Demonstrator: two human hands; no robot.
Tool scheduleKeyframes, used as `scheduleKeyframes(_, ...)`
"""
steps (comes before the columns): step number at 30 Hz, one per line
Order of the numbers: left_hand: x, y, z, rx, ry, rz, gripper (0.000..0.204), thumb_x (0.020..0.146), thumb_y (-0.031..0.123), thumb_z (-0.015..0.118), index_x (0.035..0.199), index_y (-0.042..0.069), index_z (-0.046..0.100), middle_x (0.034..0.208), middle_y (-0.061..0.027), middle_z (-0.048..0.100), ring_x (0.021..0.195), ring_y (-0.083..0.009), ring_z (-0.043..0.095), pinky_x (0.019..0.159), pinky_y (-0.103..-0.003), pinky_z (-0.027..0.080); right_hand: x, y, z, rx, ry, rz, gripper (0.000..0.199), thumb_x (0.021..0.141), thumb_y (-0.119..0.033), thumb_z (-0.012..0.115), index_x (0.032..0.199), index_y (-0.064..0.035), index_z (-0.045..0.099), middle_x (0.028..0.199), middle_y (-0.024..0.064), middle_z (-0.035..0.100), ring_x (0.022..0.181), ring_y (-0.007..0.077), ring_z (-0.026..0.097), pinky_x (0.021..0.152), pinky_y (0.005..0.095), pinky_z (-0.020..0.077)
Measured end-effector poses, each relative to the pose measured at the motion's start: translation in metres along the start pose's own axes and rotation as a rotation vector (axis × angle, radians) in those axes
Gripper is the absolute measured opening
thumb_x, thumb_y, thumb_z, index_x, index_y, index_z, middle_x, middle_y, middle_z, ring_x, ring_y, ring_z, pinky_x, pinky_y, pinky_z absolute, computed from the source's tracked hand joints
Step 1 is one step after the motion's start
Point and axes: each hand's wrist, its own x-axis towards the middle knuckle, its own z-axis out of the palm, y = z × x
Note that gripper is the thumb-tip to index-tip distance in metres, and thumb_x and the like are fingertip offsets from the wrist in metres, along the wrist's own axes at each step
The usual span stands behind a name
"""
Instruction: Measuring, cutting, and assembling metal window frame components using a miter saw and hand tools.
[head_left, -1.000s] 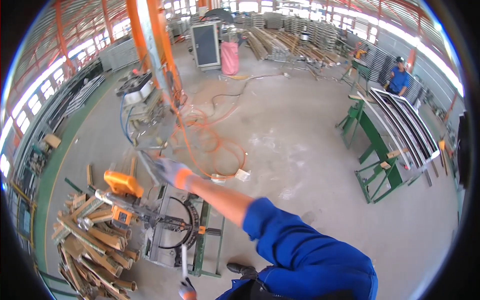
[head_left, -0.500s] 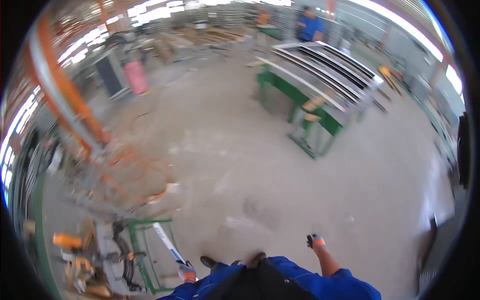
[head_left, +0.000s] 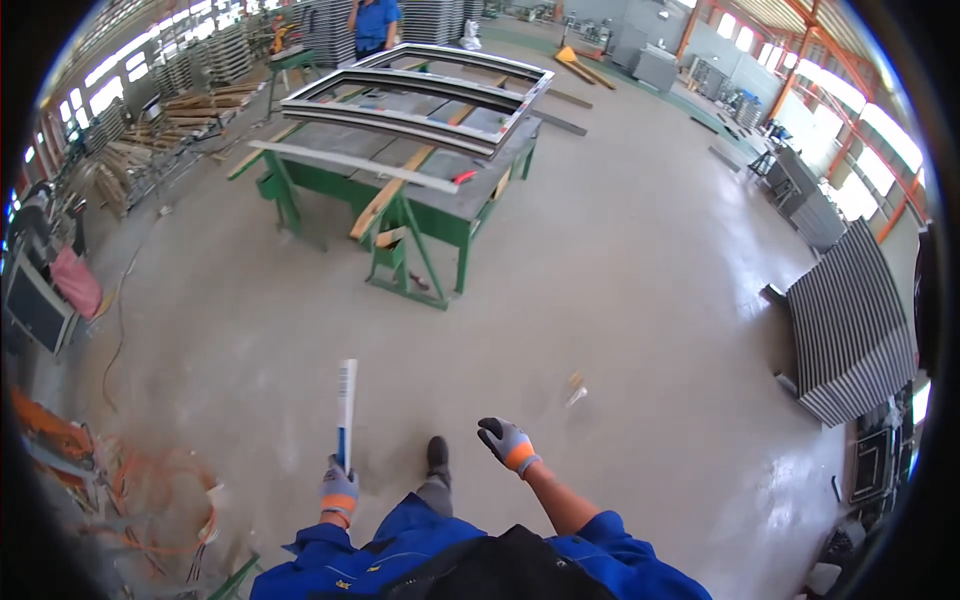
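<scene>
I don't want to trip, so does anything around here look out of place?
A small pale scrap lies alone on the open floor, beyond and right of your right hand, like stray litter; it's too small to identify.

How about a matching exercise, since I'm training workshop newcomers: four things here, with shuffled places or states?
Things:
1. white-and-blue strip
2. right hand
3. dark-and-silver frame
4. ridged grey stack

Places or states:
A. on the table
B. at the picture's right side
C. in the left hand
D. holding nothing visible

Pairs: 1-C, 2-D, 3-A, 4-B
</scene>
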Motion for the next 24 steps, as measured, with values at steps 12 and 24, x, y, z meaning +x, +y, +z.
scheduleKeyframes(12, 0.226, 0.368, 0.084, 0.575, -0.819, 0.884, 0.042, 0.091, 0.035, 0.049, 0.120, 0.005, 0.050, 0.102, -0.0147, 0.069, 0.092, -0.0335, 0.067, 0.074, -0.047, 0.053, 0.085, 0.073, -0.160, -0.432, 0.580, 0.211, 0.068, 0.069, -0.039, 0.077, 0.126, -0.0086, 0.054, 0.124, 0.0147, 0.056, 0.120, 0.0322, 0.049, 0.104, 0.0447, 0.0364)
scheduleKeyframes(24, 0.397, 0.588, 0.148, 0.705, -0.513, 1.270, 0.019, 0.086, 0.029, 0.052, 0.099, 0.020, 0.064, 0.089, -0.0036, 0.064, 0.088, -0.0245, 0.063, 0.078, -0.048, 0.045, 0.279, 0.183, -0.282, -0.334, -0.239, 0.321, 0.050, 0.084, -0.058, 0.055, 0.103, -0.0140, 0.069, 0.094, 0.0140, 0.071, 0.090, 0.0330, 0.067, 0.081, 0.0427, 0.0517)
